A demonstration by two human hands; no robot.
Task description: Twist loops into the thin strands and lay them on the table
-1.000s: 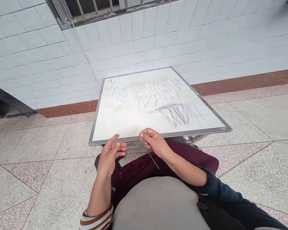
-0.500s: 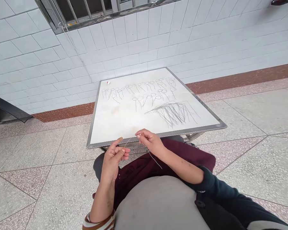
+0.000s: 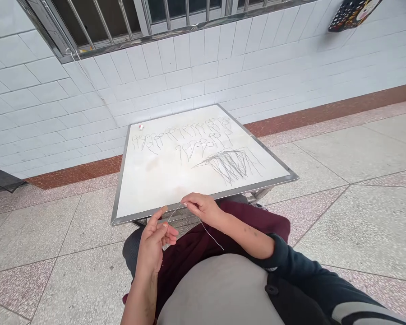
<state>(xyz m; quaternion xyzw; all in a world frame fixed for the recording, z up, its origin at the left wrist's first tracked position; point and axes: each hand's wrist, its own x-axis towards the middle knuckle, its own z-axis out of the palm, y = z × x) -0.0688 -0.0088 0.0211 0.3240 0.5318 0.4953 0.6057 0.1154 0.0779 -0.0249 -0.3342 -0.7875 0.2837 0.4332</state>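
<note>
A thin wire (image 3: 211, 235) runs between my two hands near the front edge of the white table (image 3: 145, 185). My left hand (image 3: 155, 234) pinches one end between thumb and a finger, with the index finger stretched out. My right hand (image 3: 203, 209) pinches the wire further along with thumb and fingertips. Between the hands the wire bows in a slight arc, and its free tail hangs below my right hand over my lap. Beyond the hands, a loose pile of straight dark wires (image 3: 232, 166) lies on the table.
Several wires with looped ends (image 3: 191, 149) lie in rows across the table's far half. A small white and red object (image 3: 141, 127) sits at the far left corner. Behind is a white tiled wall (image 3: 176, 85) with a barred window; a dotted bag (image 3: 350, 16) hangs at right.
My view has shifted, so the table and hands appear lower and further left. The wire stretch between my hands looks more curved. Both hands keep their pinch.
</note>
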